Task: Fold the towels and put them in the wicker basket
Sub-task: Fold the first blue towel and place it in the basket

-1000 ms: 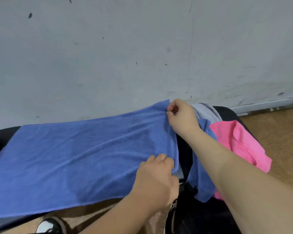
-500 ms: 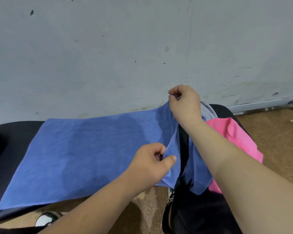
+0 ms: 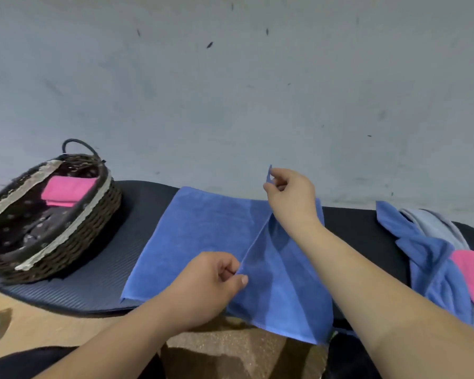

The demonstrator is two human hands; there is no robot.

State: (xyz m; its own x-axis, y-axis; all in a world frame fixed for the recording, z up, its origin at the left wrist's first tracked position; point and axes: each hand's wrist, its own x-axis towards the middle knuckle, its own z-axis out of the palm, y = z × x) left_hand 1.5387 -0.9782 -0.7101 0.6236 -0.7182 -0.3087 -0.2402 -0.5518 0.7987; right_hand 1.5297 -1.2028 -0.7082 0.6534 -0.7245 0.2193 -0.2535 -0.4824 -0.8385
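Fingertips of the left hand pinch the near corner of the blue towel on the black mat; the right hand pinches its far corner, lifted. Its forearm hides part of the fold. A folded pink towel lies in the wicker basket, cut off at left, as is the towel pile at right

Basket left of spread towel; towel heap right.
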